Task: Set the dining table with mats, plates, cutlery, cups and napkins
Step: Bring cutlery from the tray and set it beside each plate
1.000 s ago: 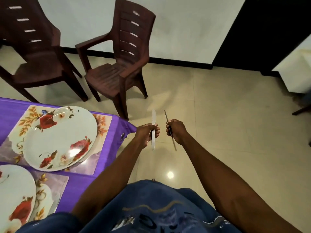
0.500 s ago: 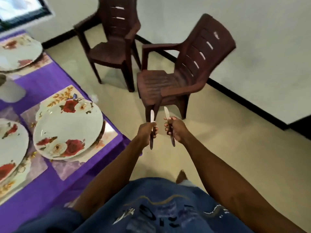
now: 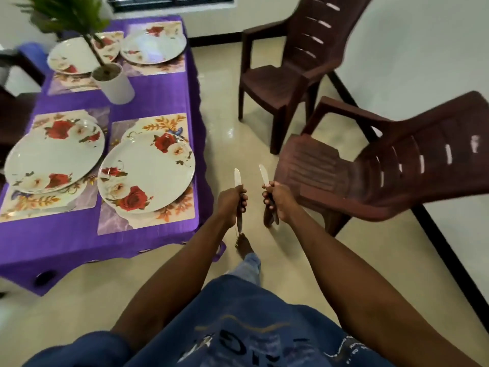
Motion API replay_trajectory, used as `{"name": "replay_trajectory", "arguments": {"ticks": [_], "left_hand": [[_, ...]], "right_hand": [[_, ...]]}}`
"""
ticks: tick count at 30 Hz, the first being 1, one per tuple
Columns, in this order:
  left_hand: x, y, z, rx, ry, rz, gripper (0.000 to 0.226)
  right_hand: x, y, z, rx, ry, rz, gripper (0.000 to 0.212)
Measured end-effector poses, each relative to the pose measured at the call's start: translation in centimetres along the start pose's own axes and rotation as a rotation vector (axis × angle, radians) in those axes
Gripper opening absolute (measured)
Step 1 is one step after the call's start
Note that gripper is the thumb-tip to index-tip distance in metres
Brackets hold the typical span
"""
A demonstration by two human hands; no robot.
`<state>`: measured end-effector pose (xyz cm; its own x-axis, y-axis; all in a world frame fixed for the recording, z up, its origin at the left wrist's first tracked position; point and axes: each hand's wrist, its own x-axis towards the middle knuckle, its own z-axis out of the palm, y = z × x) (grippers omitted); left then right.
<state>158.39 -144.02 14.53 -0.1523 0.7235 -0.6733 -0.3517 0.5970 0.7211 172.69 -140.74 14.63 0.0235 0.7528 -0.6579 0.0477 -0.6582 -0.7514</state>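
Knives held upright beside the counter (image 3: 148, 250): left hand (image 3: 232, 205) fingers wrapped round one knife (image 3: 237, 178), right hand (image 3: 277, 202) round another knife (image 3: 264, 176). Judged light, stiff, slippery; grip by handles.

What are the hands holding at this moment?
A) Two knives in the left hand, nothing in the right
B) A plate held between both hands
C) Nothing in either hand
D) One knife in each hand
D: the left hand grips one knife and the right hand grips another knife, blades pointing away from the person.
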Motion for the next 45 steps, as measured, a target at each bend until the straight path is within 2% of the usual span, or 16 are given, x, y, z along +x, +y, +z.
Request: {"name": "replay_trajectory", "arguments": {"ticks": [6,11,17,22,27,30,34,38,42,45], "left_hand": [[6.5,4.3,-0.4,-0.162,0.129,0.022,0.02],[10.2,10.1,-3.5,-0.286,0.276,0.048,0.018],[11.7,13.5,-9.0,-0.467,0.46,0.096,0.017],[11.5,14.9,-12.7,-0.621,0.635,0.108,0.014],[13.3,16.9,-14.9,-0.742,0.816,0.136,0.012],[15.9,18.6,-15.4,-0.834,0.921,0.135,0.016],[19.5,21.7,-13.8,-0.915,1.033,0.082,0.019],[22.7,24.5,-11.8,-0.923,1.126,0.057,0.019],[23.7,25.8,-10.7,-0.98,1.206,0.031,0.018],[23.7,25.8,-10.7,-0.99,1.256,-0.024,0.023]], "right_hand": [[7.4,-5.3,3.8,-0.161,-0.087,0.0,0.022],[12.9,-11.4,9.5,-0.295,-0.166,-0.025,0.021],[16.2,-15.2,18.8,-0.521,-0.357,-0.121,0.023],[18.4,-16.5,26.3,-0.574,-0.504,-0.152,0.026],[22.1,-20.5,32.9,-0.863,-0.746,-0.263,0.027],[24.8,-22.9,36.7,-0.964,-0.81,-0.27,0.027],[28.1,-24.7,39.0,-0.995,-0.849,-0.322,0.029],[31.0,-25.5,40.4,-1.035,-0.945,-0.406,0.007],[31.3,-25.6,41.1,-1.141,-1.017,-0.485,0.009],[31.8,-25.3,41.8,-1.302,-1.017,-0.616,0.01]]}}
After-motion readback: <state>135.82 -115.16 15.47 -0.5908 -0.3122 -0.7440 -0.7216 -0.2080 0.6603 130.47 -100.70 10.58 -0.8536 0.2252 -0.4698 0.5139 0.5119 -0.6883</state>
